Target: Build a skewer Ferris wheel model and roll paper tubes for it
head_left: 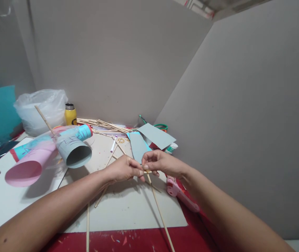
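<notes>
Two crossed sticks (158,206) meet above the board (125,217). Left hand (127,168): grip pinched near the crossing. Right hand (166,162): grip closed right at it, contact partly hidden by fingers. Crossing could twist askew if either pinch slackens.

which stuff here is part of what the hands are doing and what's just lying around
In the job:
- left hand
- right hand
- wooden stick at their fingers
- perhaps the stick bundle

Apparently just lying about:
- yellow bottle
- plastic bag
- marker
</notes>
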Tool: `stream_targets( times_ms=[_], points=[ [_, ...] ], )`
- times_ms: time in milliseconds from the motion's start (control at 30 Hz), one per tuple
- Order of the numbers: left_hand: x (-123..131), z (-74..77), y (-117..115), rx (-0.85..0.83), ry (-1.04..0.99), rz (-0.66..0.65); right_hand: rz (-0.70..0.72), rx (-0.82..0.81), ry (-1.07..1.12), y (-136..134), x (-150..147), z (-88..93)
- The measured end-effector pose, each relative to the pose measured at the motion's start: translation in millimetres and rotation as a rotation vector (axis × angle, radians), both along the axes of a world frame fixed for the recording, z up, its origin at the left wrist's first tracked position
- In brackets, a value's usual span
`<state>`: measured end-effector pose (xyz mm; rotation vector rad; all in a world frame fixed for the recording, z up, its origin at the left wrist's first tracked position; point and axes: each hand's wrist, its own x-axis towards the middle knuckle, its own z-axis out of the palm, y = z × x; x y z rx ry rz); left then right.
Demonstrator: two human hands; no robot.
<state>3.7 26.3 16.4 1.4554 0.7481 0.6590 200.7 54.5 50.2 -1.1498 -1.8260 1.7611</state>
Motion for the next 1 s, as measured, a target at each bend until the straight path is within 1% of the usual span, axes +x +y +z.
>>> stream_targets(
  times_ms=[67,133,233,333,467,633,800,1000],
  points=[
    [0.5,-3.1,1.7,0.007,0.003,-0.004,-0.039,-0.047,0.070,1.7,2.7,-12.8],
    [0.9,-7.0,3.6,0.023,0.019,-0.009,-0.069,-0.044,0.110,1.0,4.1,-21.6],
    [0.9,-10.3,5.6,0.039,0.041,-0.014,-0.126,-0.001,0.180,-1.7,4.0,-25.0],
    [0.5,-8.8,5.7,0.053,0.060,-0.030,-0.164,0.018,0.222,-3.3,2.2,-23.7],
    [0.6,-4.6,3.5,0.060,0.046,-0.023,-0.170,-0.083,0.235,-3.2,-1.5,-29.2],
    [2.5,-5.2,2.0,0.070,0.019,-0.039,-0.139,-0.252,0.223,-5.1,-3.8,-40.3],
    [3.3,-3.9,1.8,0.019,0.013,-0.022,-0.155,-0.365,0.252,-12.1,4.5,-36.2],
    [5.1,-6.1,1.8,-0.013,-0.013,-0.019,-0.216,-0.435,0.322,-20.5,14.1,-30.3]
  ],
)
